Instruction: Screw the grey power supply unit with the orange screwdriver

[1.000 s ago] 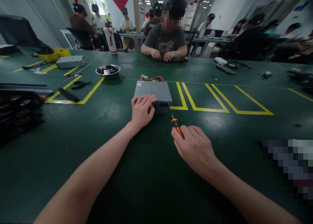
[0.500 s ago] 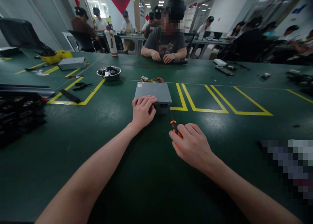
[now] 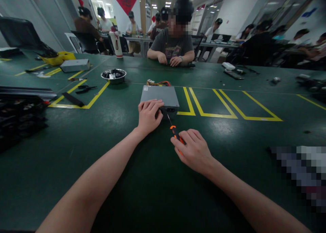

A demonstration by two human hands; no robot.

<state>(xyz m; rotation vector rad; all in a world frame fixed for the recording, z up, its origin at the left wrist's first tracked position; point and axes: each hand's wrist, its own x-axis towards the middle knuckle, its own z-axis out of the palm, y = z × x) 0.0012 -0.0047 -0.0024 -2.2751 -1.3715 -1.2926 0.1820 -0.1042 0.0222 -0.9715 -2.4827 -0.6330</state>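
A grey metal computer power supply (image 3: 163, 94) lies on the green table, its socket side facing me and a bundle of coloured cables (image 3: 159, 83) behind it. My left hand (image 3: 150, 115) grips its near left corner, fingers on top and thumb at the front face. In my right hand (image 3: 192, 147) is an orange and black screwdriver (image 3: 175, 131), the fingers closed around its handle. Its thin shaft points up and left to the front face, below the socket. Whether the tip touches the power supply I cannot tell.
A metal bowl (image 3: 113, 77) of dark parts stands behind to the left. Another grey metal box (image 3: 75, 65) sits by a yellow holder (image 3: 58, 58). Dark stacked parts (image 3: 21, 121) lie at the left. A person (image 3: 171, 44) sits across the table, which bears yellow tape marks (image 3: 216, 115).
My right hand and the screwdriver have moved left, so the tip has gone from the right corner of the power supply's front to nearer its middle. The left hand stays in place.
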